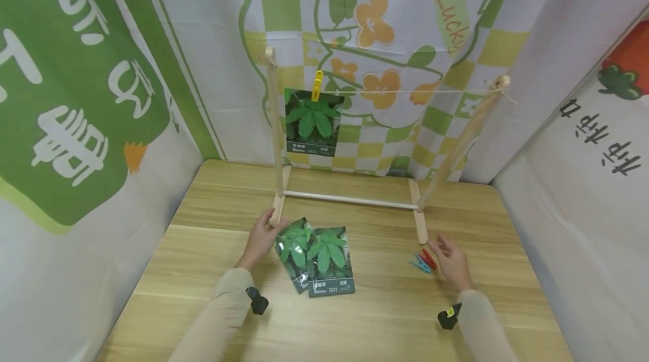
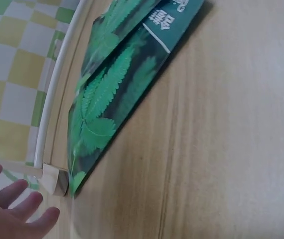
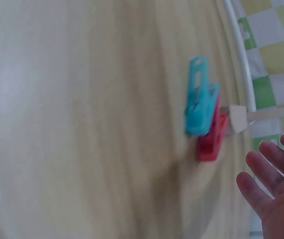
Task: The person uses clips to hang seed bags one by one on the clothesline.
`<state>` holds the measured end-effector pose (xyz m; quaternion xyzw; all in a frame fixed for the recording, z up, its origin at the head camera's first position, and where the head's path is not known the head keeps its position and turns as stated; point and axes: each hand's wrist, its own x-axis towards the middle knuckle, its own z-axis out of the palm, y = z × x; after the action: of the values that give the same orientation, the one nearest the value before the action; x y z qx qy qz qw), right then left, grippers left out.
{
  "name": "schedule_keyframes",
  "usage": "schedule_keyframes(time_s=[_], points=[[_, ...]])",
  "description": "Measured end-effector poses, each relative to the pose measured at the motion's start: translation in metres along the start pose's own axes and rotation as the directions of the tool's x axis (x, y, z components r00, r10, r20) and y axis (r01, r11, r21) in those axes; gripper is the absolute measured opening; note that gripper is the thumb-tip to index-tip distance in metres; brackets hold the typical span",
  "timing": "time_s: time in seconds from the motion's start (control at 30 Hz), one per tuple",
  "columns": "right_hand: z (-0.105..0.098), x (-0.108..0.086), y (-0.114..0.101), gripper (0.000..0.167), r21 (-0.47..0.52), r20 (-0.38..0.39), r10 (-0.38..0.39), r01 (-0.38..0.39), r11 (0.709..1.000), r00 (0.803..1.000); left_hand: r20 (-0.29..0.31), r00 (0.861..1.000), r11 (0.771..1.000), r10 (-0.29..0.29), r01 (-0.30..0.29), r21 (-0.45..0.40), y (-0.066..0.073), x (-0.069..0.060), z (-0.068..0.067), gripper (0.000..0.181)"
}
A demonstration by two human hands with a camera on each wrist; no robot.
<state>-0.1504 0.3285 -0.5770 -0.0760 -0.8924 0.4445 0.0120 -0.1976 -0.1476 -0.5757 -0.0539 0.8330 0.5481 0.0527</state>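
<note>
1. Over on the left, the left hand (image 1: 262,240) is hovering by the near end of the frame's left foot (image 1: 279,209), its fingers spreading loosely and gripping nothing.
2. That hand is sitting just beside the upper corner of a tilted packet (image 1: 291,253); whether a fingertip is touching it, I cannot tell.
3. Here's the straighter packet (image 1: 329,258), lying to the right and overlapping its tilted neighbour, both showing green leaves and facing up on the wooden table (image 1: 385,317).
4. Across to the right hand (image 1: 451,262): it, too, is holding nothing, fingers extending easily near the frame's right foot (image 1: 421,229).
5. Right beside those fingers, a red clip (image 1: 430,259) and a blue clip (image 1: 420,264) are lying together on the tabletop, the blue one partly covering the red in the right wrist view.
6. Up above, a hanging packet (image 1: 312,125) is dangling toward the left upright, and a yellow clip (image 1: 317,86) is pinching its top edge to the string (image 1: 405,92).
7. The wooden frame (image 1: 275,120) is standing toward the back, with a white rod (image 1: 350,200) joining its uprights low down.
8. Behind it all, a green-and-yellow checked curtain (image 1: 281,10) is hanging.
</note>
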Motion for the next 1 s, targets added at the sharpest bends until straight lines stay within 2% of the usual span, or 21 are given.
schedule_keyframes(time_s=[0.13, 0.33, 0.67, 0.83, 0.9, 1.0], points=[[-0.003, -0.004, 0.006, 0.065, -0.054, 0.045, 0.037, -0.035, 0.998, 0.998, -0.011, 0.999, 0.994, -0.034, 0.035, 0.101, -0.001, -0.003, 0.001, 0.082], [-0.006, -0.010, 0.013, 0.063, -0.117, 0.093, 0.064, -0.053, 0.992, 0.994, -0.022, 0.996, 0.966, -0.084, 0.087, 0.244, -0.005, -0.005, 0.005, 0.089], [-0.003, -0.016, 0.023, 0.057, -0.216, 0.135, 0.029, 0.001, 0.976, 0.990, -0.034, 0.995, 0.935, -0.090, 0.096, 0.342, -0.008, -0.012, 0.011, 0.086], [0.002, -0.014, 0.024, 0.052, -0.272, 0.119, -0.004, 0.037, 0.962, 0.993, -0.018, 0.996, 0.889, -0.085, 0.084, 0.450, -0.009, -0.014, 0.016, 0.078], [0.005, -0.012, 0.025, 0.050, -0.295, 0.097, -0.046, 0.073, 0.953, 0.994, -0.008, 0.997, 0.869, -0.078, 0.072, 0.489, -0.010, -0.014, 0.018, 0.078], [0.011, -0.008, 0.026, 0.048, -0.314, 0.061, -0.113, 0.126, 0.941, 0.992, -0.003, 0.999, 0.851, -0.047, 0.042, 0.523, -0.013, -0.015, 0.020, 0.076]])
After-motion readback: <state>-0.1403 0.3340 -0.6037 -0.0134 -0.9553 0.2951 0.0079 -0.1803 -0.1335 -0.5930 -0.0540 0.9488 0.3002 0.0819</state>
